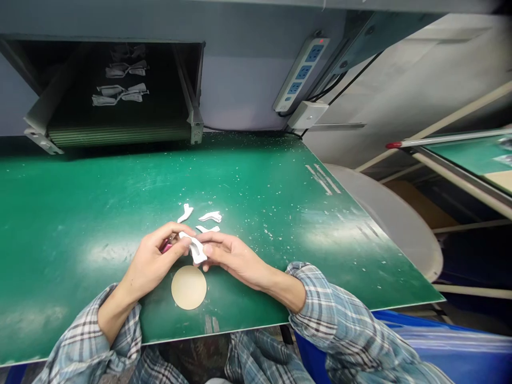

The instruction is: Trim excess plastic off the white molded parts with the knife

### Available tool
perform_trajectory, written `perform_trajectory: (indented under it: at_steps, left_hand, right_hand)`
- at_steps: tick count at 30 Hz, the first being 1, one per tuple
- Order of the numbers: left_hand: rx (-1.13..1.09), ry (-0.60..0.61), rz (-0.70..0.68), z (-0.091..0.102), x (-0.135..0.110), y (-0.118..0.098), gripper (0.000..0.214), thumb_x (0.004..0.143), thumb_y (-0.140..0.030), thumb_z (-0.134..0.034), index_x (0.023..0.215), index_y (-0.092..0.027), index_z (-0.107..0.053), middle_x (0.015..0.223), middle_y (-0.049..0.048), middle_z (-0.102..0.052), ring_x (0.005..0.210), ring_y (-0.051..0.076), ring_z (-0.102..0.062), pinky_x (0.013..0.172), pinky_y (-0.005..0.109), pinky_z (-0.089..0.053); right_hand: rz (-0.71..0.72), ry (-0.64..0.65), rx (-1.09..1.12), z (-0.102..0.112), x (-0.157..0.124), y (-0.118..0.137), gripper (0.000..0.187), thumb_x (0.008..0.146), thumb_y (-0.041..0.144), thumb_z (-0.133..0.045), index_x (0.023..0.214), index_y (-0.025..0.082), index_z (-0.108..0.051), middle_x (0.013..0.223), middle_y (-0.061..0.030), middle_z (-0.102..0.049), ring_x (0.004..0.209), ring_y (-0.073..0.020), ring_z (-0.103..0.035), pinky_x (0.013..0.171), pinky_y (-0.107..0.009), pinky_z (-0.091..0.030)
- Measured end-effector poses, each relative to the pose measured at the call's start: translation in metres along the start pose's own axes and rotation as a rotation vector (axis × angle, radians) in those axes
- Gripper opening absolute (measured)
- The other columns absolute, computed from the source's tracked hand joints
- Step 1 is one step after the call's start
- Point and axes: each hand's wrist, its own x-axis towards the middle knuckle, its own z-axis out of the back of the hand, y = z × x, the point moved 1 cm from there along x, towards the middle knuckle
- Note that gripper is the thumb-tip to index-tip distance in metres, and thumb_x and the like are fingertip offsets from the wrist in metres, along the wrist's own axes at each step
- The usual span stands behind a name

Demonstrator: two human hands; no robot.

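Note:
A curved white plastic-looking part [196,250] is held between both hands above the green table. My left hand [157,257] is closed, its thumb and fingers on the upper left of the part. Something small and pink [166,247] shows under those fingers; I cannot make out what it is. My right hand [236,260] pinches the part's lower right end. Just beyond the hands lie similar white pieces: one at the left [185,213], one at the right [210,216] and one partly hidden by my fingers [208,229].
A round cream disc [189,288] lies on the green table [256,181] near its front edge. At the back, a dark conveyor belt [120,120] carries several white pieces [120,93]. A power strip [302,73] is fixed to the wall. White specks dot the tabletop.

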Motion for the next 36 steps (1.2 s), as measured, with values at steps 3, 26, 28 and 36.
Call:
perform_trajectory:
  at_steps: [3,26,28,36]
  left_hand:
    - [0.238,-0.147,0.049,0.018,0.005,0.006,0.029,0.1,-0.049,-0.055,0.1,-0.023,-0.068,0.078,-0.0003,-0.066,0.067,0.016,-0.055,0.064,0.026,-0.041]
    - [1.037,-0.164,0.133,0.022,0.011,0.015,0.023,0.108,-0.035,-0.048,0.124,-0.031,-0.065,0.119,0.0012,-0.076,0.093,0.024,-0.073,0.06,0.029,-0.034]
    - [1.077,-0.136,-0.005,0.013,0.013,0.016,0.023,0.107,-0.03,-0.053,0.127,-0.031,-0.065,0.123,0.0008,-0.072,0.094,0.022,-0.072,0.059,0.029,-0.036]
    - [1.27,-0.08,-0.177,-0.017,0.037,0.021,0.013,0.103,-0.025,-0.062,0.097,-0.016,-0.069,0.099,0.0079,-0.068,0.08,0.021,-0.068,0.053,0.03,-0.032]
  right_hand:
    - [0.262,-0.207,-0.513,0.02,0.003,0.011,0.034,0.103,0.043,-0.064,0.132,0.025,-0.069,0.124,-0.0105,-0.072,0.112,-0.0253,-0.068,0.1,-0.045,-0.053]
    - [0.306,-0.25,-1.482,0.055,0.015,0.012,0.035,0.11,0.024,-0.046,0.141,0.029,-0.063,0.138,-0.0073,-0.069,0.125,-0.0281,-0.066,0.102,-0.047,-0.056]
    - [0.342,-0.287,-1.499,0.054,0.016,0.012,0.034,0.11,0.025,-0.045,0.138,0.026,-0.064,0.14,-0.0092,-0.068,0.127,-0.0291,-0.065,0.103,-0.049,-0.056]
    - [0.568,-0.412,-1.376,0.047,0.014,0.011,0.032,0.108,0.024,-0.048,0.136,0.023,-0.064,0.136,-0.0109,-0.07,0.127,-0.0288,-0.066,0.107,-0.05,-0.054]
